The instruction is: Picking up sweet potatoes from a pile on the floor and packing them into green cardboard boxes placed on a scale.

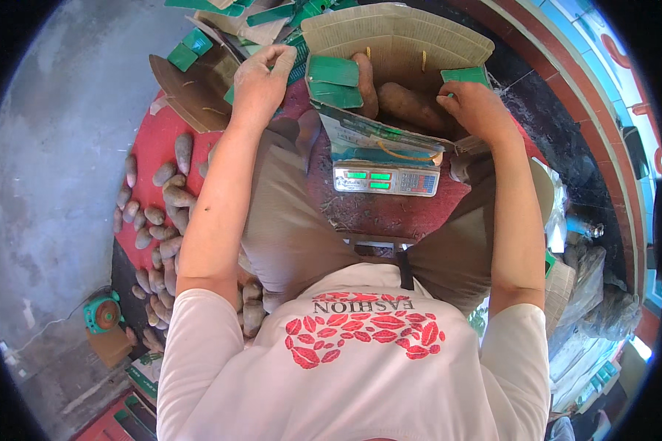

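Note:
An open cardboard box (397, 33) with green flaps stands upright between my knees. Large brown tubers (412, 106), seemingly sweet potatoes, lie inside it. My left hand (261, 79) is raised just left of the box, its fingers bent and pressed together near a green-printed flap; what they hold, if anything, is hidden. Over the box's right side, my right hand (478, 109) has its fingers curled with thumb and forefinger close together beside a green flap (465, 76). I cannot make out anything in that pinch. Below the box's near wall shows a digital scale (386, 179) with lit green displays.
Many loose tubers (175, 195) are heaped on the red surface (151, 140) to my left. Another opened box (191, 92) and cut green cartons lie at the far left. A small teal device (104, 312) sits on the grey floor; clear plastic bags (592, 283) lie at right.

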`<action>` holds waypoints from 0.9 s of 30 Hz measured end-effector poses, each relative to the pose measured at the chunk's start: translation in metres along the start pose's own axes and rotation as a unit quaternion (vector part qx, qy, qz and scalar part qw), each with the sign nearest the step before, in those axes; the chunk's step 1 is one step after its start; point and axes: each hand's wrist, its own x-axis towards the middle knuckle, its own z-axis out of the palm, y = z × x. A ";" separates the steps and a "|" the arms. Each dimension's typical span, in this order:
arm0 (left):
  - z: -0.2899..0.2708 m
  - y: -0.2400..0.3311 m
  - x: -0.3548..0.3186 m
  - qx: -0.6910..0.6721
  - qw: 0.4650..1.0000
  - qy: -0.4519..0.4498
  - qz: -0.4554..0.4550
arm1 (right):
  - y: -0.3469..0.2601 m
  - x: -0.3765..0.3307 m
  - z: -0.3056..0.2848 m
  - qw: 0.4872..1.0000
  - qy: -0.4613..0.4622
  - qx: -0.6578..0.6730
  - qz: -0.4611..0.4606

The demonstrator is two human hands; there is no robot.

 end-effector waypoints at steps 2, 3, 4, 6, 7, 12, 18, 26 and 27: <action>0.000 0.000 0.000 0.024 1.000 0.007 0.018 | 0.001 0.001 0.001 1.000 0.002 -0.011 0.003; 0.000 0.000 0.000 0.024 1.000 0.008 0.016 | 0.000 0.002 0.002 1.000 0.000 -0.015 0.009; 0.000 0.000 0.001 0.025 0.999 0.010 0.025 | 0.000 0.002 0.002 1.000 -0.002 -0.019 0.015; 0.001 0.000 0.001 0.026 0.999 0.012 0.033 | 0.000 0.003 0.003 1.000 -0.002 -0.020 0.009; 0.001 0.000 0.001 0.023 0.999 0.012 0.035 | -0.001 0.003 0.003 1.000 -0.001 -0.019 0.004; 0.001 -0.001 0.000 0.012 0.999 0.011 0.038 | -0.006 0.002 0.000 1.000 -0.003 -0.023 0.020; 0.000 0.000 0.000 0.008 0.999 0.001 0.037 | -0.004 0.002 0.003 0.999 -0.003 -0.045 0.023; 0.001 0.000 0.000 0.008 0.999 -0.005 0.037 | 0.000 0.003 0.005 0.998 0.000 -0.054 0.022; 0.001 0.000 0.000 0.008 0.999 -0.006 0.037 | -0.001 0.002 0.005 0.998 -0.002 -0.056 0.024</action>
